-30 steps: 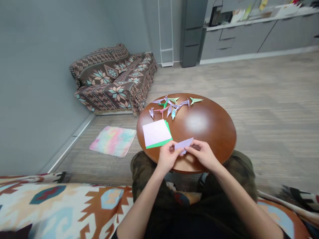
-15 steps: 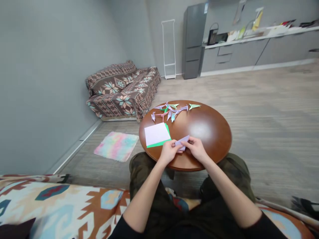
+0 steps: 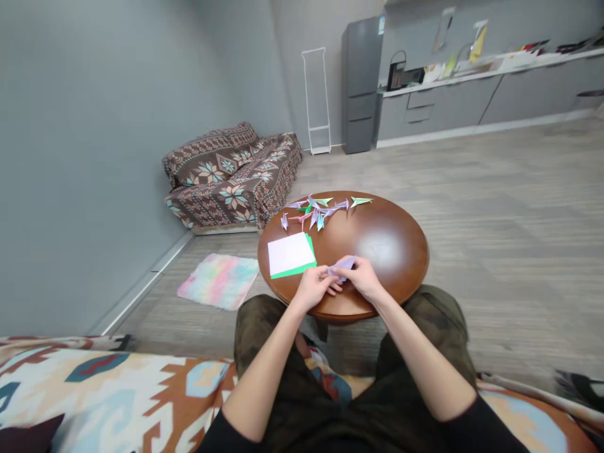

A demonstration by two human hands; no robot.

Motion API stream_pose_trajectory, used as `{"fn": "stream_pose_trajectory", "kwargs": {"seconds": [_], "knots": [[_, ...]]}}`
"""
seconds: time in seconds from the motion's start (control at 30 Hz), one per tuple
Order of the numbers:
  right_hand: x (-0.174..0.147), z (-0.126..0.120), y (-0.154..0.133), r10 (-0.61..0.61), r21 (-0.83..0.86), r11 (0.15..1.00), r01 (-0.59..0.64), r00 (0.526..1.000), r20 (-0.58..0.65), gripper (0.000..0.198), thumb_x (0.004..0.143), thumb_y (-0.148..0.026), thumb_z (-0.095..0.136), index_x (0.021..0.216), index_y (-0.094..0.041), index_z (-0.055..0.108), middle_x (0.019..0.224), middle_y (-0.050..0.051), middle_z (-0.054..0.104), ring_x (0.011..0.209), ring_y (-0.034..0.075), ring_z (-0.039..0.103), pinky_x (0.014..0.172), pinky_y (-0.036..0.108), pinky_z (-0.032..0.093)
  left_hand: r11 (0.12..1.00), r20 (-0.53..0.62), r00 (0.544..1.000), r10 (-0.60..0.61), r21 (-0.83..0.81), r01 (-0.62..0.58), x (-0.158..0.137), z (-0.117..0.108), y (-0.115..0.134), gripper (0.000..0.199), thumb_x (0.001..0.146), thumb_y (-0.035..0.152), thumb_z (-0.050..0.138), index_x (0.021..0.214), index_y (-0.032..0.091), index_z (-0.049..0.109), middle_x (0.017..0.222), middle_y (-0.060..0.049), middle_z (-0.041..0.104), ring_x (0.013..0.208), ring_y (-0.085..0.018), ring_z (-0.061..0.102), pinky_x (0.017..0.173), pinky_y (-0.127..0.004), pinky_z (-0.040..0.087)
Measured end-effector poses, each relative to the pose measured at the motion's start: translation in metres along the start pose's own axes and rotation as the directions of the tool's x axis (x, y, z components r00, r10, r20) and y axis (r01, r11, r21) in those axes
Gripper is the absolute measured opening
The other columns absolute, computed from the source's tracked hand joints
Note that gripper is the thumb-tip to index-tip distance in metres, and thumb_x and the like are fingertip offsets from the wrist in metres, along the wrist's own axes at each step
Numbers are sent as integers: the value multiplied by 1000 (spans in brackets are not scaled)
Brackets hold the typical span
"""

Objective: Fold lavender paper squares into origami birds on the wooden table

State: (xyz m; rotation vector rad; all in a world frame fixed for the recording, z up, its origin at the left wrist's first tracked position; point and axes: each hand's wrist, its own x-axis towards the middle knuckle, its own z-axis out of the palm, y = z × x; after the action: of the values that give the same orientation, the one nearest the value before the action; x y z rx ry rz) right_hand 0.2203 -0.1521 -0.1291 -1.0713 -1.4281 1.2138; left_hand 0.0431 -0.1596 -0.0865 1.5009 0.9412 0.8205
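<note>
A small folded piece of lilac paper [image 3: 343, 265] is held between both hands above the near part of the round brown table [image 3: 391, 239]. My left hand [image 3: 315, 286] pinches its left end, with some fingers under it. My right hand [image 3: 362, 275] grips the right side, thumb over the paper. Fingers partly cover the fold, so its exact shape is hard to make out. Left of the hands lies a stack of paper sheets [image 3: 291, 253], pale lilac on top with green edges showing. Behind it, several folded paper cranes [image 3: 314, 212] in lilac, green, pink and blue are gathered.
The table stands right in front of my knees. A pastel rug [image 3: 218, 280] lies on the floor to the left. Beyond are a sofa with a patterned cover [image 3: 236, 176], a white rack [image 3: 317, 100], a grey fridge [image 3: 363, 85] and a kitchen counter [image 3: 438, 80].
The lilac paper has changed shape between my fingers, its upper part now looking more pointed. The left fingers have spread a little beneath it. The whole view has shifted slightly.
</note>
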Motion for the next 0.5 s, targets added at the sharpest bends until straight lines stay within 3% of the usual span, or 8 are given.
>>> {"fn": "stream_pose_trajectory", "kwargs": {"seconds": [0.23,0.5], "knots": [[-6,-2,-4,47,-5,999,-47,999,10,36,100,-36,67,131,-17,64,132,11,66,110,26,69,91,46,60,1000,57,998,6,11,-6,0,3,-1,28,84,39,77,85,11,71,72,-10,77,60,-18,74,52,-23,57],[-2,-5,-4,74,-4,997,-75,987,-143,37,100,-36,66,132,-17,64,132,11,66,110,26,69,92,47,60,999,39,999,29,-20,-28,3,3,0,34,86,46,74,82,13,63,76,-11,77,61,-20,76,42,-19,51]]}}
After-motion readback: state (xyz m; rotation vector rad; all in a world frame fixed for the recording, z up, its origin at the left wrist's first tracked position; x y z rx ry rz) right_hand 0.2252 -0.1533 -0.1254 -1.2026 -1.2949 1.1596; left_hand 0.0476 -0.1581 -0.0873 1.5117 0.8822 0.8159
